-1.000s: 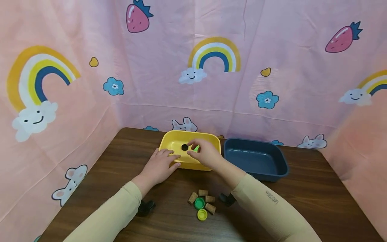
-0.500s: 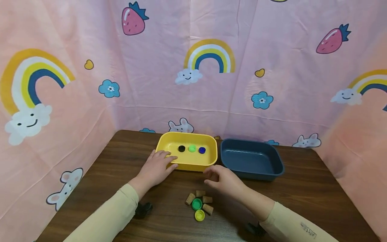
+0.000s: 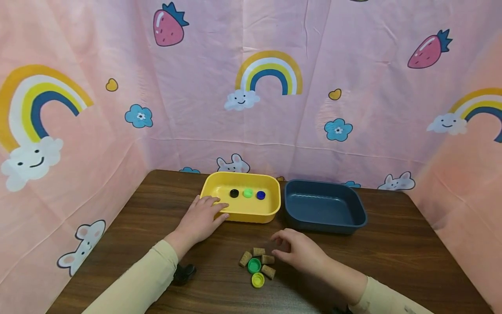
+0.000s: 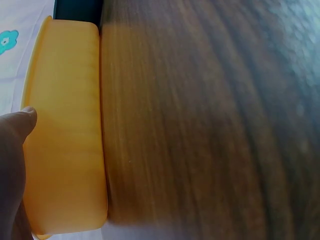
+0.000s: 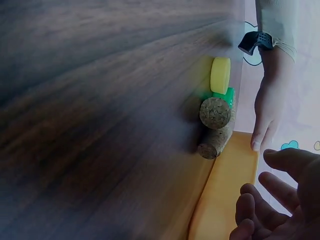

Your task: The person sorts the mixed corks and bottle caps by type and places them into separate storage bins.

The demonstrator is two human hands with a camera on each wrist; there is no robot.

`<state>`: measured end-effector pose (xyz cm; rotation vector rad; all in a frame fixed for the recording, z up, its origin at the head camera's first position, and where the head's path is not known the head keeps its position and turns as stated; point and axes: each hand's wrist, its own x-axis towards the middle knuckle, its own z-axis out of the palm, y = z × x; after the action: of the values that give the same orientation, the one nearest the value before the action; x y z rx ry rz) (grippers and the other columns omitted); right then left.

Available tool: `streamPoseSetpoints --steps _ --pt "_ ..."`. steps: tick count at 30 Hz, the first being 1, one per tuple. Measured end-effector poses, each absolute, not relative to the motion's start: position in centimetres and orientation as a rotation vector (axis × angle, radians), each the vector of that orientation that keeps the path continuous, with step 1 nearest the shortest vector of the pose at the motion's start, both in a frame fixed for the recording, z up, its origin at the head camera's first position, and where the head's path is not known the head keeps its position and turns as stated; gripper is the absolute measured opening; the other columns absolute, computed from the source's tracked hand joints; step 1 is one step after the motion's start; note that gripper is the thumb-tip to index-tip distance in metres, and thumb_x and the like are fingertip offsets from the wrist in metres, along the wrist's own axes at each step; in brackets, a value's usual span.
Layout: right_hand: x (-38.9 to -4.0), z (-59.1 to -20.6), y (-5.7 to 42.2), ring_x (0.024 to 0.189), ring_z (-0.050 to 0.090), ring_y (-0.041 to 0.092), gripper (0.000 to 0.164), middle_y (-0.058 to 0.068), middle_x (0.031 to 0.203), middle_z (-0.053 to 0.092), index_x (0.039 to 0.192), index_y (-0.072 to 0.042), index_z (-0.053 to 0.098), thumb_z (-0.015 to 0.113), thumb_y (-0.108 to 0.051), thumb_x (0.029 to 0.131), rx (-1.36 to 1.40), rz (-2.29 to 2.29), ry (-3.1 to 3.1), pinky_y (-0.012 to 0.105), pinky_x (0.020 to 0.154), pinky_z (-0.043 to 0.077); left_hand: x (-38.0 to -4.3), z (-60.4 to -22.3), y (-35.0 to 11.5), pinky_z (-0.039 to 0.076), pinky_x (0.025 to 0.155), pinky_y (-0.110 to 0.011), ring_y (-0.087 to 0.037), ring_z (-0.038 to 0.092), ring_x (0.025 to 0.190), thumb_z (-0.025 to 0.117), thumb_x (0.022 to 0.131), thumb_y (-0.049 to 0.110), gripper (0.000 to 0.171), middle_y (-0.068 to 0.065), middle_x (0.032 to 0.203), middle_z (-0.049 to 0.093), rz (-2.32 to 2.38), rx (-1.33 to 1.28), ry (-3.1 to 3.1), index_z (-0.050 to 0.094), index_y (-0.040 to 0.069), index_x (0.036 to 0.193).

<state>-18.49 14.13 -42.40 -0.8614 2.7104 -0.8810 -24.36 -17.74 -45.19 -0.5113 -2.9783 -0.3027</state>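
Note:
My left hand (image 3: 200, 219) rests on the near left rim of a yellow plastic tub (image 3: 251, 217), fingers lying over the edge and thumb by its front wall. A black cap (image 3: 234, 193), a light green cap (image 3: 248, 193) and a blue cap (image 3: 260, 195) lie in a row inside. To the right of a small cluster, my right hand (image 3: 303, 250) hovers with thumb and fingers parted, holding nothing. The cluster has several corks (image 3: 268, 272), a green cap (image 3: 254, 265) and, nearest me, a yellow cap (image 3: 257, 280).
A dark blue tub (image 3: 325, 226) stands right beside the yellow one. Both sit toward the back of a dark wooden table (image 3: 219, 288). A pink patterned cloth (image 3: 188, 78) hangs behind and along the sides.
My right hand has come out of the yellow tub toward the cluster, and the blue cap now shows in the tub. The left hand has stayed at the rim.

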Motion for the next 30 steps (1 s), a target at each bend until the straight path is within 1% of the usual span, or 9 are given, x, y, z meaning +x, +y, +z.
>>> streamPoseSetpoints --steps 3,7,10,13,17,21,26,30 --pt "-18.6 -42.5 13.9 0.08 0.058 0.013 0.025 -0.003 0.1 0.063 0.115 -0.014 0.068 0.073 -0.024 0.092 -0.876 -0.859 2.718 0.027 0.067 0.05 -24.3 -45.1 -17.8 0.015 0.119 -0.059 -0.032 0.038 0.139 0.051 0.101 0.051 0.047 -0.009 0.144 0.051 -0.304 -0.511 -2.975 0.059 0.026 0.139" --pt "-18.8 -42.6 13.2 0.088 0.063 0.011 0.024 -0.007 0.101 0.064 0.113 -0.016 0.068 0.074 -0.025 0.091 -0.948 -0.751 2.75 0.029 0.074 0.054 -24.4 -45.2 -17.8 0.017 0.118 -0.059 -0.031 0.04 0.137 0.051 0.101 0.05 0.045 -0.009 0.143 0.052 -0.281 -0.528 -2.954 0.06 0.026 0.138" --pt "-18.9 -42.6 12.5 0.092 0.064 0.009 0.023 -0.008 0.102 0.064 0.112 -0.017 0.068 0.074 -0.025 0.091 -1.076 -0.595 2.799 0.029 0.078 0.055 -24.4 -45.3 -17.9 0.018 0.118 -0.059 -0.031 0.042 0.136 0.051 0.101 0.05 0.045 -0.009 0.142 0.053 -0.269 -0.539 -2.94 0.061 0.026 0.137" --pt "-19.1 -42.3 11.8 0.092 0.063 0.009 0.024 -0.008 0.101 0.063 0.112 -0.019 0.069 0.074 -0.025 0.09 -1.236 -0.416 2.837 0.029 0.079 0.055 -24.4 -45.2 -17.9 0.018 0.118 -0.059 -0.031 0.042 0.136 0.051 0.101 0.05 0.045 -0.009 0.142 0.053 -0.273 -0.536 -2.942 0.061 0.026 0.137" --pt "-19.6 -41.9 10.9 0.088 0.061 0.011 0.024 -0.007 0.096 0.064 0.113 -0.02 0.069 0.073 -0.024 0.09 -1.433 -0.194 2.824 0.027 0.076 0.053 -24.4 -45.1 -17.9 0.018 0.118 -0.059 -0.031 0.042 0.136 0.052 0.101 0.05 0.045 -0.009 0.142 0.053 -0.275 -0.525 -2.951 0.061 0.026 0.137" --pt "-20.3 -41.9 10.1 0.084 0.059 0.01 0.023 -0.008 0.092 0.063 0.111 -0.021 0.07 0.074 -0.025 0.089 -1.554 -0.028 2.788 0.025 0.072 0.051 -24.3 -45.0 -18.0 0.017 0.118 -0.059 -0.031 0.042 0.137 0.052 0.101 0.05 0.045 -0.009 0.142 0.053 -0.283 -0.521 -2.957 0.061 0.025 0.137" --pt "-21.2 -41.9 9.5 0.081 0.057 0.008 0.02 -0.009 0.088 0.06 0.11 -0.024 0.071 0.074 -0.026 0.09 -1.603 0.046 2.724 0.021 0.067 0.048 -24.3 -45.0 -18.0 0.017 0.118 -0.059 -0.032 0.041 0.137 0.051 0.101 0.05 0.045 -0.009 0.142 0.053 -0.285 -0.518 -2.966 0.061 0.025 0.138" --pt "-21.7 -42.3 9.2 0.08 0.057 0.006 0.018 -0.011 0.086 0.059 0.108 -0.025 0.071 0.073 -0.025 0.09 -1.609 0.045 2.669 0.02 0.065 0.047 -24.2 -44.9 -17.9 0.017 0.119 -0.059 -0.031 0.04 0.138 0.051 0.101 0.051 0.046 -0.008 0.143 0.053 -0.282 -0.519 -2.97 0.06 0.026 0.138"
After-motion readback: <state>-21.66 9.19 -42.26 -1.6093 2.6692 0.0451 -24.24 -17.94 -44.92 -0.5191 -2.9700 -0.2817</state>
